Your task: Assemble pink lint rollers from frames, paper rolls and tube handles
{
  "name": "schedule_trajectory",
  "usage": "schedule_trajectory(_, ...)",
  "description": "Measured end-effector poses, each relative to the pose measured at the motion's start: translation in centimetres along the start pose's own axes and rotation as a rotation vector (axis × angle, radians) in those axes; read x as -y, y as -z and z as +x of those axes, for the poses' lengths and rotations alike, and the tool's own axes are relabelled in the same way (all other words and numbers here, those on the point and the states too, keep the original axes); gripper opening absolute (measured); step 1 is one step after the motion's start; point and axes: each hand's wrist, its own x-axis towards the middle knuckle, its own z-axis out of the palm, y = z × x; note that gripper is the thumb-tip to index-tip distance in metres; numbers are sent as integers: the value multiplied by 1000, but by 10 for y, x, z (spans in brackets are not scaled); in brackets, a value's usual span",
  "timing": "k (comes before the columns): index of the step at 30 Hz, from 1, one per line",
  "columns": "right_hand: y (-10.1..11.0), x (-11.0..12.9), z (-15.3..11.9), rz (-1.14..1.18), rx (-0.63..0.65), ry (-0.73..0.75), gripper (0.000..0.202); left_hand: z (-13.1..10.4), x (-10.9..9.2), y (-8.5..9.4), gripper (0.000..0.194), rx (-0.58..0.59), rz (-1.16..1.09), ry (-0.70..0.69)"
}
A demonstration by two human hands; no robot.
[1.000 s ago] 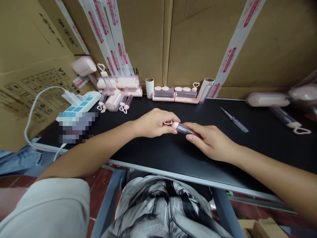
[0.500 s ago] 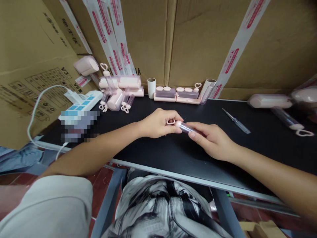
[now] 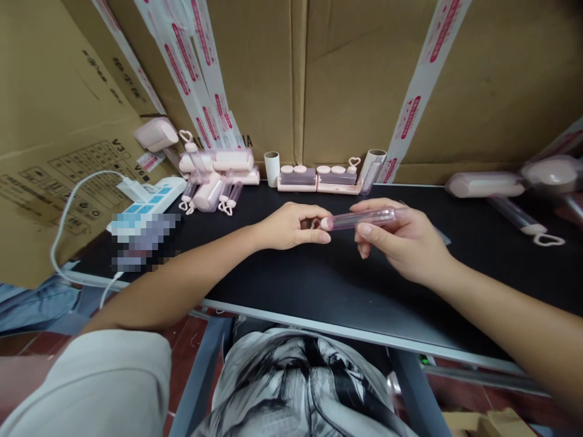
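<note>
Above the middle of the black table, my two hands hold one clear, pinkish tube (image 3: 348, 220) with a pale pink, heart-shaped loop handle (image 3: 316, 224) at its left end. My left hand (image 3: 294, 226) is closed, thumb and fingers pinching the handle end. The tube's right part lies in my right hand (image 3: 401, 237), thumb below and fingers behind it. It is held nearly level, its right end rising slightly. A screwdriver (image 3: 445, 238) on the table is mostly hidden behind my right hand.
Pink cases and heart-handled tubes (image 3: 232, 197) are piled at the back left. White cardboard tubes (image 3: 272, 169) flank a pink rack (image 3: 297, 187). A power strip (image 3: 150, 203) with a white cable stands left; more pink parts (image 3: 485, 184) lie right. Cardboard (image 3: 364, 79) walls the back.
My right hand has slid right along the tube, away from the handle end, so more of the tube shows. The tube is more level, and the view has shifted slightly.
</note>
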Motion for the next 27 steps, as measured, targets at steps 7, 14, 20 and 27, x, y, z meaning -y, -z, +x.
schedule_trajectory(7,2,-2,3,-108,-29,64,45,-7,25,44,43,15,512,114)
schedule_trajectory(14,3,-16,5,-43,64,46,50,22,40,65,41,-175,977,395)
schedule_trajectory(20,4,-23,7,23,132,-78,52,46,38,57,44,-103,1095,485)
schedule_trajectory(27,10,-19,11,-409,161,-167,39,64,40,71,46,-199,1127,525)
